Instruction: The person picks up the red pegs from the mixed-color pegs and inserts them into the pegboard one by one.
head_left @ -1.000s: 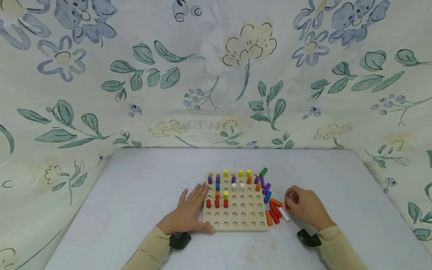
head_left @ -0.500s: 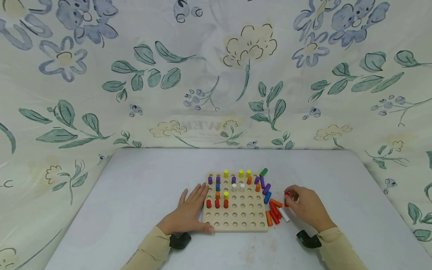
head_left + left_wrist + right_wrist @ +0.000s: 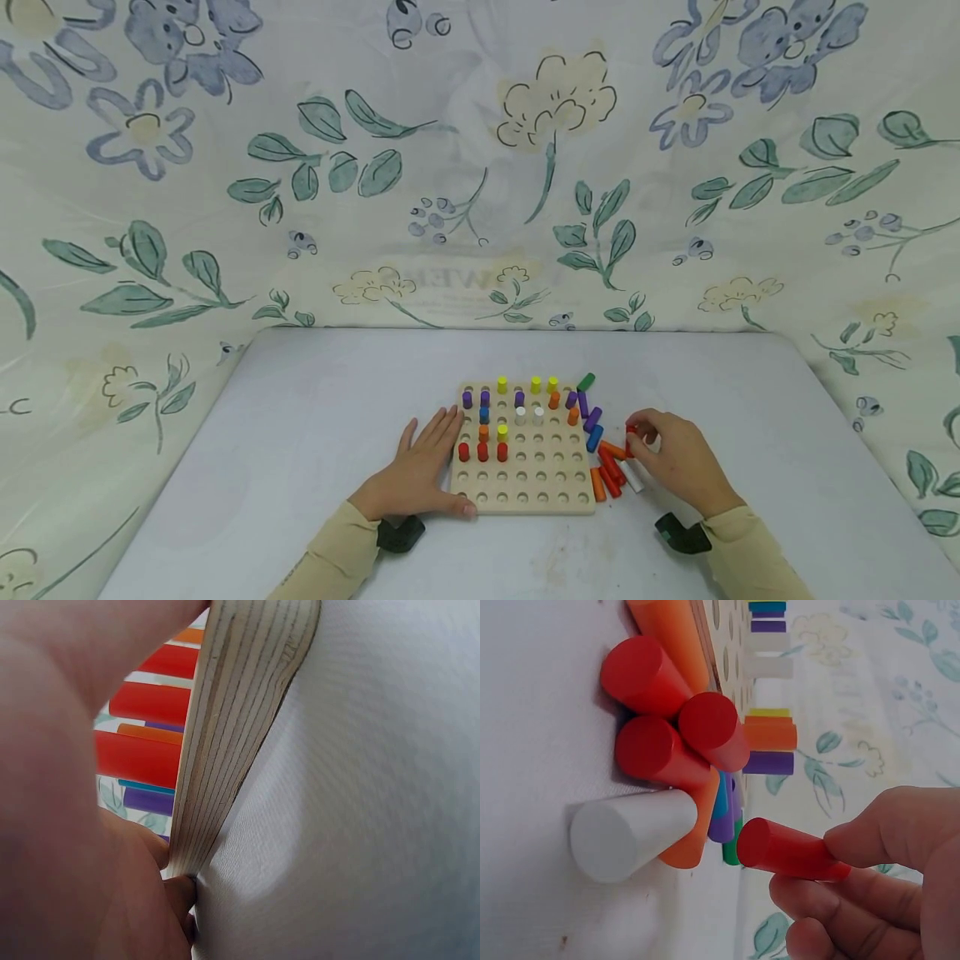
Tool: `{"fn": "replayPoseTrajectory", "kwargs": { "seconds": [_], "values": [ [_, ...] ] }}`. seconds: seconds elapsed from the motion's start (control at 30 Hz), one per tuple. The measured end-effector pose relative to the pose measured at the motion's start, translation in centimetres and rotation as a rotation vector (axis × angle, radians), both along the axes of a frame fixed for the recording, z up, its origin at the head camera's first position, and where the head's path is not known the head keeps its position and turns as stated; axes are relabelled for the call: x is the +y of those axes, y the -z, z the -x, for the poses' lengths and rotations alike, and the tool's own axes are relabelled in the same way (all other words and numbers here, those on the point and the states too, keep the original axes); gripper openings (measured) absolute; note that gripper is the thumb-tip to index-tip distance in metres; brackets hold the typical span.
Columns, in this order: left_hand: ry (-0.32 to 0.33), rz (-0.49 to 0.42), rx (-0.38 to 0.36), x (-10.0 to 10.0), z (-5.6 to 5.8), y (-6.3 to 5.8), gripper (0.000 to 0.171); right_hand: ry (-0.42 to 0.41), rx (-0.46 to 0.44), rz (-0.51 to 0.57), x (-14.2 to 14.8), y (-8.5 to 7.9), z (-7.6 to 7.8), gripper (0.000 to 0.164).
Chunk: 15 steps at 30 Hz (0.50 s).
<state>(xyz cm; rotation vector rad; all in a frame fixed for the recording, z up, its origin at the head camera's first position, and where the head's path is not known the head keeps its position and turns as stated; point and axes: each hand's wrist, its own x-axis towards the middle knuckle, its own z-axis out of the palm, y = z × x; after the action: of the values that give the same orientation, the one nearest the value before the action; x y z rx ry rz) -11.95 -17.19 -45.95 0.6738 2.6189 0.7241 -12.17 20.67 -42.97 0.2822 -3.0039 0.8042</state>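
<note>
My left hand (image 3: 420, 471) rests against the left side of a wooden pegboard (image 3: 531, 488), fingers stretched along the edge and thumb at the near corner. In the left wrist view the board's layered plywood edge (image 3: 232, 727) runs beside the palm. Between thumb and fingers, my right hand (image 3: 686, 458) pinches a red peg (image 3: 791, 851), held just right of the loose pegs. Three red pegs (image 3: 482, 452) stand in a row on the board's left. Yellow, purple, blue, orange and white pegs fill holes farther back.
Along the board's right side lie loose pegs: a green peg (image 3: 586, 382), purple ones, a blue peg (image 3: 594, 438), orange and red ones, and a white peg (image 3: 634, 832). All sit on a white table (image 3: 337, 375). A floral cloth (image 3: 450, 167) hangs behind it.
The right hand has shifted slightly left and up with the red peg, nearer the loose pegs. The left hand and the board stay in place.
</note>
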Motion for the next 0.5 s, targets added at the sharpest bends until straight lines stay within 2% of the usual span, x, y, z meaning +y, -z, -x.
{"fn": "replayPoseTrajectory", "kwargs": {
  "seconds": [0.5],
  "values": [
    [0.005,0.003,0.007,0.0,0.0,0.0,0.13,-0.01,0.0,0.0,-1.1,-0.9,-0.2,0.02]
  ]
}}
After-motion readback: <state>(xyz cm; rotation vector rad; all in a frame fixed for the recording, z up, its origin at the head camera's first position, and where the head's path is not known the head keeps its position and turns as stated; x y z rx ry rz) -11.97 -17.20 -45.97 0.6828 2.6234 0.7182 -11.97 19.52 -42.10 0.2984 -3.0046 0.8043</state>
